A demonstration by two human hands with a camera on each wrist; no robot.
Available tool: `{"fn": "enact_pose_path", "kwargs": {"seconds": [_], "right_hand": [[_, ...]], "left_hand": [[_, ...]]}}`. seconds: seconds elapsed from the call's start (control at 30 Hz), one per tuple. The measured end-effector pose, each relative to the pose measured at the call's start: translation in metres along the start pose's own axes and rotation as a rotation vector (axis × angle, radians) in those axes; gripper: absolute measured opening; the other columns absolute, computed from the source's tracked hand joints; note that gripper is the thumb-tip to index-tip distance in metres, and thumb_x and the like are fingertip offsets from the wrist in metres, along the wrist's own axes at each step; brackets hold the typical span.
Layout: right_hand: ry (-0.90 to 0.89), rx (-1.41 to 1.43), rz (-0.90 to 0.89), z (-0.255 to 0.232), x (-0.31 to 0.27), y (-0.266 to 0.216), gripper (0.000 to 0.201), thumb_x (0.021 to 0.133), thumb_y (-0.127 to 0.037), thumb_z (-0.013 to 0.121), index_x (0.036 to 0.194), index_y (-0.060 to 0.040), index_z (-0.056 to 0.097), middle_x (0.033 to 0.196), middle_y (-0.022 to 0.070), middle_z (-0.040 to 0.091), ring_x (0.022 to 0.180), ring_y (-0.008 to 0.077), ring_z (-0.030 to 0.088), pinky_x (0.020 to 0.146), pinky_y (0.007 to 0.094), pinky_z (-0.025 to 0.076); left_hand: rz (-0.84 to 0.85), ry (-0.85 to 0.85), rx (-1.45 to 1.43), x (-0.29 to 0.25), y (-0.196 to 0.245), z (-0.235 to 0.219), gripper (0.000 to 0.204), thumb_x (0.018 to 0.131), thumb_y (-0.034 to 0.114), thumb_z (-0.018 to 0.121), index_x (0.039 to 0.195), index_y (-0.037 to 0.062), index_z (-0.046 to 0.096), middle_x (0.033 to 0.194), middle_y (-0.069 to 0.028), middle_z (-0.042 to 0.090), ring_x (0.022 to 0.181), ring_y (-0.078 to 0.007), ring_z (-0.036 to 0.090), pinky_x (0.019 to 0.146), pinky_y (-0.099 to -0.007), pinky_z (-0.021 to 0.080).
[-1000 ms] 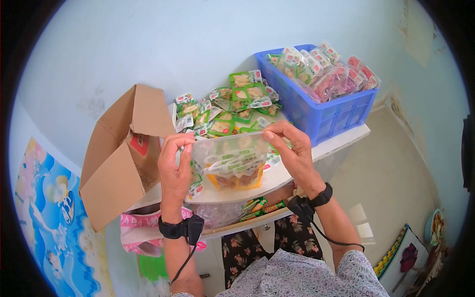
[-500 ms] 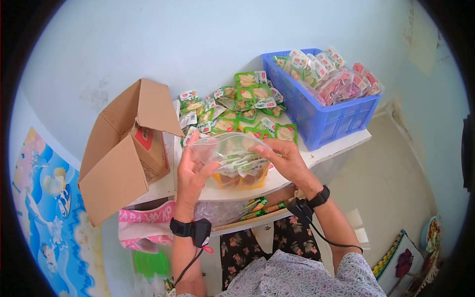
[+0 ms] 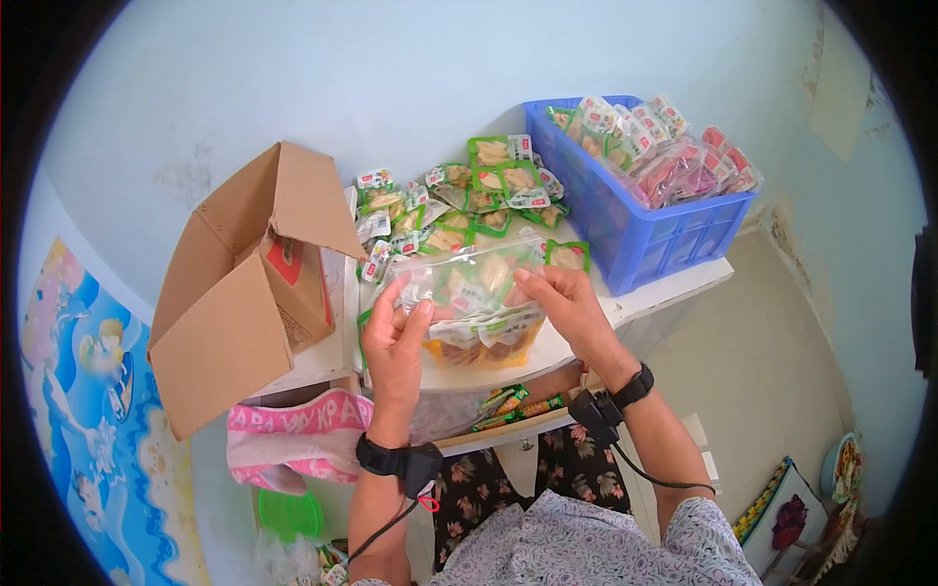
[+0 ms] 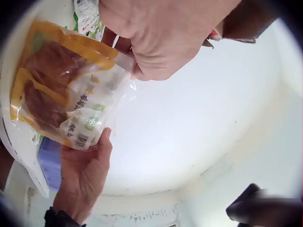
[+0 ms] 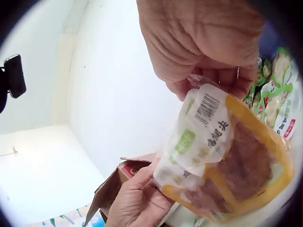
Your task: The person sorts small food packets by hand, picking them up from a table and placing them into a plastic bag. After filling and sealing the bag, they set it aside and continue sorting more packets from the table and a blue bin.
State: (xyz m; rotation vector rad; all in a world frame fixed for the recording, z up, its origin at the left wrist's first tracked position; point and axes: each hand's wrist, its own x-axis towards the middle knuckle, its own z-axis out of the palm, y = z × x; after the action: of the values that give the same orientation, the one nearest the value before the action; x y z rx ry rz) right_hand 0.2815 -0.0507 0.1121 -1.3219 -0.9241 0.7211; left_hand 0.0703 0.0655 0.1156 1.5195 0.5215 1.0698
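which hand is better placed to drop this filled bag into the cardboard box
Probably the left hand: it pinches the clear bag on the side nearest the open cardboard box. The right hand grips the far side.

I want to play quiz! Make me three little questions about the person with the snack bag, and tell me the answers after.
1. True or false: both hands pinch the clear bag of snack packets.
2. What stands at the right end of the table? A) a blue crate B) a red bucket C) a glass jar
3. Fill in the word: the open cardboard ____ sits to the left of the hands.

Key
1. True. The left hand and the right hand each grip a side of the bag near its top.
2. A. The crate is heaped with snack packets.
3. box. More green packets lie loose on the table behind the bag.
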Motion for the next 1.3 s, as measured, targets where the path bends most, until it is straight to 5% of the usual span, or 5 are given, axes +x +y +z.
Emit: {"fn": "enact_pose_path", "kwargs": {"seconds": [0.27, 0.37, 0.6, 0.8, 1.3], "right_hand": [[-0.025, 0.011, 0.051, -0.004, 0.005, 0.011, 0.033, 0.098, -0.030, 0.074, 0.080, -0.0031, 0.075, 0.085, 0.0005, 0.071, 0.083, 0.0083, 0.059, 0.082, 0.0271, 0.044], [-0.033, 0.005, 0.067, -0.005, 0.005, 0.010, 0.032, 0.098, -0.031, 0.074, 0.082, -0.0032, 0.076, 0.084, -0.0006, 0.070, 0.083, 0.0078, 0.058, 0.080, 0.0260, 0.043], [-0.062, -0.150, 0.118, -0.019, 0.007, 0.011, 0.023, 0.096, -0.026, 0.077, 0.097, -0.0029, 0.076, 0.091, 0.0007, 0.071, 0.086, 0.0079, 0.060, 0.076, 0.0265, 0.046], [0.217, -0.207, -0.574, -0.004, -0.006, -0.005, 0.033, 0.094, -0.024, 0.079, 0.117, -0.0031, 0.070, 0.120, 0.0118, 0.073, 0.102, 0.0219, 0.067, 0.089, 0.0337, 0.053], [-0.153, -0.280, -0.172, -0.014, -0.016, 0.027, 0.032, 0.095, -0.015, 0.079, 0.123, -0.0018, 0.074, 0.105, 0.0049, 0.076, 0.098, 0.0140, 0.068, 0.091, 0.0318, 0.054]], "left_hand": [[0.684, 0.353, 0.927, -0.006, 0.016, 0.014, 0.070, 0.092, 0.012, 0.075, 0.155, 0.0000, 0.044, 0.128, -0.0143, 0.069, 0.121, -0.0286, 0.064, 0.106, -0.0414, 0.047], [0.949, 0.025, 1.023, -0.011, 0.024, 0.019, 0.069, 0.086, 0.016, 0.082, 0.148, 0.0047, 0.055, 0.134, -0.0164, 0.065, 0.126, -0.0327, 0.059, 0.108, -0.0451, 0.046], [0.649, -0.361, 0.973, -0.003, 0.023, 0.014, 0.066, 0.080, 0.022, 0.086, 0.139, 0.0059, 0.062, 0.112, -0.0114, 0.074, 0.103, -0.0296, 0.068, 0.090, -0.0437, 0.050], [0.552, -0.360, 0.907, 0.007, 0.021, 0.004, 0.066, 0.081, 0.022, 0.086, 0.141, 0.0099, 0.061, 0.108, -0.0123, 0.077, 0.095, -0.0325, 0.071, 0.084, -0.0431, 0.053], [0.196, -0.314, 0.376, 0.002, -0.015, -0.021, 0.086, 0.082, 0.015, 0.087, 0.158, 0.0123, 0.045, 0.126, -0.0111, 0.074, 0.120, -0.0236, 0.069, 0.104, -0.0374, 0.051]]}}
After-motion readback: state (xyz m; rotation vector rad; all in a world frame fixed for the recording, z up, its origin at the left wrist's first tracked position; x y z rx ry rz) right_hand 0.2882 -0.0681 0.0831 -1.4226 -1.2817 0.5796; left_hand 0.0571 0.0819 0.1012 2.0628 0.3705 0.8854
